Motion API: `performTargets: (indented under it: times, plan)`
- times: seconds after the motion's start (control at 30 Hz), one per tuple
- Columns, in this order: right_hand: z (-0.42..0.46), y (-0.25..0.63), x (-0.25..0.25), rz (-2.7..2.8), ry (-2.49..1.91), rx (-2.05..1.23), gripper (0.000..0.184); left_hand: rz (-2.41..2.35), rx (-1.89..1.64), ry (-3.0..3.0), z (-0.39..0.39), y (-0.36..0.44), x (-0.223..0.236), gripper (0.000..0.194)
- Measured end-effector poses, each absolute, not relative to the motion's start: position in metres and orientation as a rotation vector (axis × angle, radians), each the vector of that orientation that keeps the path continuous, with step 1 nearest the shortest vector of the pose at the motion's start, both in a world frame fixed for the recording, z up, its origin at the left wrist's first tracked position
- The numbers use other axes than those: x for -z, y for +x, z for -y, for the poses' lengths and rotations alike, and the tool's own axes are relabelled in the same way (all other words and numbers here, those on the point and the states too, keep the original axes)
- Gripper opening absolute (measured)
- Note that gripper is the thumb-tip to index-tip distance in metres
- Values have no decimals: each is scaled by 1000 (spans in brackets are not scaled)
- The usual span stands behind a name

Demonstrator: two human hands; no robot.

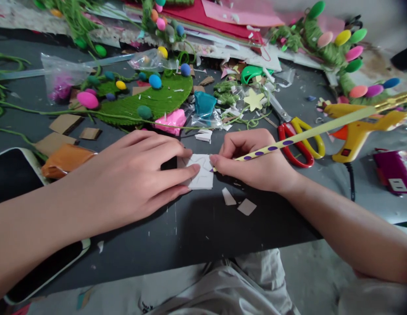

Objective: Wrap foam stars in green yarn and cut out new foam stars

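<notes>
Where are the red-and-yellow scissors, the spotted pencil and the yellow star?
Red-and-yellow scissors (281, 110): head view, on the metal blades near the pivot.
Spotted pencil (308, 133): head view, on the pale shaft between the right hand (261, 162) and the gold end.
Yellow star (254, 100): head view, on its middle.

From here I see the left hand (147, 168) lying palm down, its fingers spread and reaching toward the right hand (247, 159). The right hand (curled much more tightly) pinches thumb against fingers just beside those fingertips. Both bare forearms angle in from either side, wrists low.
</notes>
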State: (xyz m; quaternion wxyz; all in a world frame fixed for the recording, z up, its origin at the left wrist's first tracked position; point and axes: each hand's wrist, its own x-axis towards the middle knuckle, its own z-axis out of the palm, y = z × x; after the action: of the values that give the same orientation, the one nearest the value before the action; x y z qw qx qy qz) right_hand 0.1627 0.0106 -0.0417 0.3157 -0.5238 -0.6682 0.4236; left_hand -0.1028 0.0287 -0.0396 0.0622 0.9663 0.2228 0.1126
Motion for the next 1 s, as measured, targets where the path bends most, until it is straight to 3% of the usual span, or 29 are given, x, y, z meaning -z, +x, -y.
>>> performTargets:
  times: [0.27, 1.0]
  plan:
    - [-10, 163, 42, 1758, -1400, -1089, 31, -670, -339, 2952, -31, -101, 44, 40]
    - [-6, 162, 44, 1748, -1333, -1105, 31, -710, -354, 2974, -29, -102, 42, 33]
